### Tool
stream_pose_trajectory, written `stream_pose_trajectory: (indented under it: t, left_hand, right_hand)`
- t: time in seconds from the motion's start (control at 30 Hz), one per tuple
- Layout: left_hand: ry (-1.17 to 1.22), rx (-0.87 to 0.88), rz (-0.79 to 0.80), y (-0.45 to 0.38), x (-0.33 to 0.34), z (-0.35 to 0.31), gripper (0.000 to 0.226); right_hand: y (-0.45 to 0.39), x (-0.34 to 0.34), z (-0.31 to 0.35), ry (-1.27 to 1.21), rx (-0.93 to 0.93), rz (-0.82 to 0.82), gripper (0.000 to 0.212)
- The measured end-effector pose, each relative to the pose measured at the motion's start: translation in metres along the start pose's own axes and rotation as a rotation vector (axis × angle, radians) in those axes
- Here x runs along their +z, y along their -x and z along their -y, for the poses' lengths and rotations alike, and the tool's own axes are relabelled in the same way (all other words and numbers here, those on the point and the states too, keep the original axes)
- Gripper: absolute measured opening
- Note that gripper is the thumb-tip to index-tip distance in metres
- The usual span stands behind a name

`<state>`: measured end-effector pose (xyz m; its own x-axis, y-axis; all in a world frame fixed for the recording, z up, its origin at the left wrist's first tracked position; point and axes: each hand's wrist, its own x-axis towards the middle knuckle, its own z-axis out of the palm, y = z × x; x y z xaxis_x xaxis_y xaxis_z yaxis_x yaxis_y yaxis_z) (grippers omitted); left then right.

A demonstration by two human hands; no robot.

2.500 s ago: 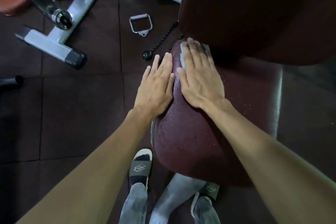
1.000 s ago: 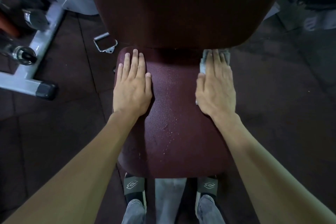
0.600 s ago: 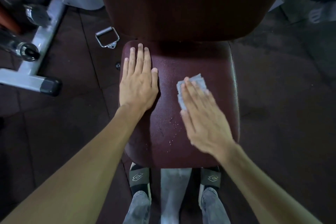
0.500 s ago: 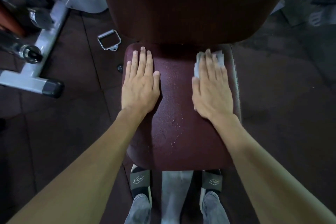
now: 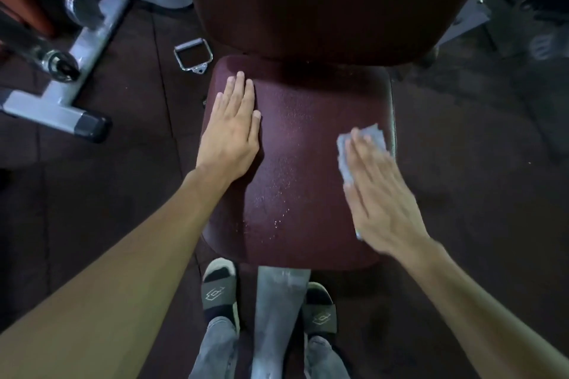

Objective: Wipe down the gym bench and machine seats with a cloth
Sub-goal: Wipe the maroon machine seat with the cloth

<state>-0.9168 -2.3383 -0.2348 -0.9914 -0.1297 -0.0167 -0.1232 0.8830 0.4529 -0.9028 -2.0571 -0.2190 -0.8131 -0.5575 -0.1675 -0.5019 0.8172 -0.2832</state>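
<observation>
A dark maroon machine seat [image 5: 298, 144] fills the middle of the head view, with its backrest [image 5: 323, 0] rising behind it. Small wet specks dot the seat's centre. My left hand [image 5: 231, 135] lies flat on the seat's left side, fingers together, holding nothing. My right hand [image 5: 380, 194] presses flat on a pale grey cloth [image 5: 360, 144] near the seat's right edge; the cloth's far end shows past my fingertips, the rest is hidden under my palm. The right hand is blurred.
A metal cable handle [image 5: 193, 54] lies on the dark rubber floor left of the seat. A grey machine foot [image 5: 61, 108] and a chromed bar end [image 5: 60, 63] stand at the left. The seat's grey post [image 5: 281, 301] stands between my sandalled feet.
My right hand has slid the cloth from the seat's back right corner toward me along the right edge. The left hand has stayed flat on the left side.
</observation>
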Motion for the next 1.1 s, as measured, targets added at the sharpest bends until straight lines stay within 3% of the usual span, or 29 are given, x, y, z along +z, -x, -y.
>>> stream_pose_trajectory:
  t: [0.17, 0.37, 0.47, 0.53, 0.6, 0.67, 0.73, 0.87, 0.97, 1.03, 1.1]
  left_hand:
    - [0.108, 0.049, 0.014, 0.014, -0.007, 0.014, 0.052]
    - [0.101, 0.173, 0.066, 0.018, -0.023, 0.037, 0.047]
    - [0.113, 0.209, 0.09, 0.02, -0.025, 0.04, 0.049]
    - [0.128, 0.225, 0.108, 0.019, -0.025, 0.041, 0.05]
    - [0.143, 0.242, 0.118, 0.018, -0.027, 0.046, 0.05]
    - [0.161, 0.268, 0.133, 0.015, -0.031, 0.054, 0.05]
    - [0.183, 0.301, 0.146, 0.01, -0.033, 0.064, 0.049]
    - [0.184, 0.406, 0.181, -0.001, -0.038, 0.08, 0.047]
    - [0.188, 0.467, 0.194, -0.006, -0.038, 0.088, 0.047]
    - [0.174, 0.486, 0.196, -0.005, -0.038, 0.09, 0.047]
    - [0.165, 0.503, 0.198, -0.006, -0.038, 0.091, 0.047]
  right_hand:
    - [-0.074, 0.007, 0.037, 0.054, 0.098, -0.093, 0.069]
    - [-0.029, 0.036, 0.11, 0.13, -0.204, -0.068, 0.065]
    - [0.023, 0.039, 0.093, 0.126, -0.283, -0.04, 0.064]
    - [0.046, 0.038, 0.065, 0.106, -0.158, -0.147, 0.06]
    - [0.047, 0.037, 0.053, 0.105, 0.104, -0.218, 0.059]
    - [0.026, 0.038, 0.066, 0.094, 0.348, -0.239, 0.062]
    - [0.0, 0.043, 0.096, 0.072, 0.404, -0.237, 0.066]
    - [-0.031, 0.062, 0.166, 0.134, 0.299, -0.276, 0.067]
    - [-0.024, 0.083, 0.216, 0.134, 0.157, -0.214, 0.065]
    - [0.0, 0.094, 0.221, 0.174, 0.053, -0.185, 0.064]
    - [0.028, 0.093, 0.202, 0.206, 0.1, -0.252, 0.063]
